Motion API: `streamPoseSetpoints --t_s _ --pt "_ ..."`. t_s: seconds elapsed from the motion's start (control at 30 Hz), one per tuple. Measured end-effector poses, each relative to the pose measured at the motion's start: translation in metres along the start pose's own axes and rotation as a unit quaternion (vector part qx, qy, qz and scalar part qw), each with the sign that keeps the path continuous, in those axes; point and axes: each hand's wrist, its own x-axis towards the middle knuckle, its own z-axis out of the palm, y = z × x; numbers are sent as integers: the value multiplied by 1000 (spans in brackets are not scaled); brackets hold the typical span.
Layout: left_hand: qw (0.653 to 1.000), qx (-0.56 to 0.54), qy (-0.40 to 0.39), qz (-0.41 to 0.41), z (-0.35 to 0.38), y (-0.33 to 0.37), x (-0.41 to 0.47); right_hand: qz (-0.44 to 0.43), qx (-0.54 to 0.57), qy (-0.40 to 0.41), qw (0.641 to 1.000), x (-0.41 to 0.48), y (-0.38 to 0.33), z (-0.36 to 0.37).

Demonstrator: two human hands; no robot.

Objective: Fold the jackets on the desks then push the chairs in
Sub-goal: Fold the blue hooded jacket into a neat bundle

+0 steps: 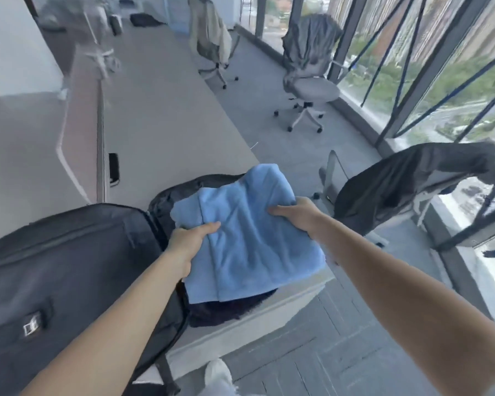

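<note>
Holding a soft, light blue jacket (240,232) above the surface (166,110) edge, left hand (189,241) and right hand (295,212) fingers clamp its side edges; the limp cloth looks best gripped there.

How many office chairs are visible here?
3. The beige-draped swivel chair stands farthest, the grey-seated swivel chair is nearer, and the black-draped chair is nearest, at right. Others may be hidden.
</note>
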Motion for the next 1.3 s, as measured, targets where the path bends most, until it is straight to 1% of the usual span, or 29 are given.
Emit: streamPoseSetpoints --t_s 0.13,0.2,0.33,0.4,0.43,0.47,0.5,0.53,0.57,0.6,0.63,0.67,0.7,0.73,0.77,0.8,0.83,0.87,0.93,1.0,1.07,1.13,1.23,1.3 --pt "997 -45 33 -47 14 -4 43 20 -60 -47 997 74 -11 1" --pt "995 -56 59 -63 19 -5 65 22 -70 -75 994 108 -13 4" --pt "987 -52 137 -64 30 -18 113 37 -89 -121 988 174 6 13" --pt "978 -6 196 -69 39 -34 130 41 -112 -151 981 206 24 20" --pt "969 38 233 -66 44 -43 138 45 -142 -166 975 220 32 23" --pt "955 96 272 -69 51 -50 144 48 -189 -173 965 230 37 27" --pt "932 166 313 -72 59 -55 147 43 -250 -168 953 237 41 30" --pt "898 250 354 -72 69 -58 148 18 -323 -162 932 241 43 33" --pt "854 347 382 -59 81 -62 148 -40 -409 -150 900 242 45 33" --pt "803 436 405 -36 96 -62 146 -134 -486 -139 852 242 43 32" --pt "764 502 405 4 106 -63 145 -244 -533 -136 799 236 41 32" --pt "738 547 392 50 112 -64 144 -338 -546 -156 750 230 39 36" --pt "727 575 366 76 118 -66 144 -406 -547 -195 705 229 38 39" --pt "734 593 323 72 121 -68 146 -446 -552 -236 664 231 40 42" --pt "744 606 276 52 121 -71 150 -458 -566 -271 630 236 46 46" --pt "753 615 233 17 119 -74 152 -449 -587 -293 607 242 53 49" --pt "757 619 209 -15 115 -77 155 -430 -604 -306 598 250 63 52" --pt "759 619 197 -38 110 -80 158 -410 -613 -312 598 256 70 54" --pt "759 622 180 -60 104 -86 166 -391 -620 -314 603 269 81 58" --pt "765 615 182 -54 103 -92 175 -394 -624 -310 599 276 88 62" --pt "774 598 202 -42 104 -98 181 -393 -629 -304 599 280 91 68" --pt "777 593 209 -48 104 -101 183 -390 -632 -305 596 282 91 74" --pt "776 601 169 -90 104 -83 183 -367 -651 -319 583 281 83 73" --pt "786 593 124 -122 102 -61 182 -355 -663 -329 571 274 75 68"
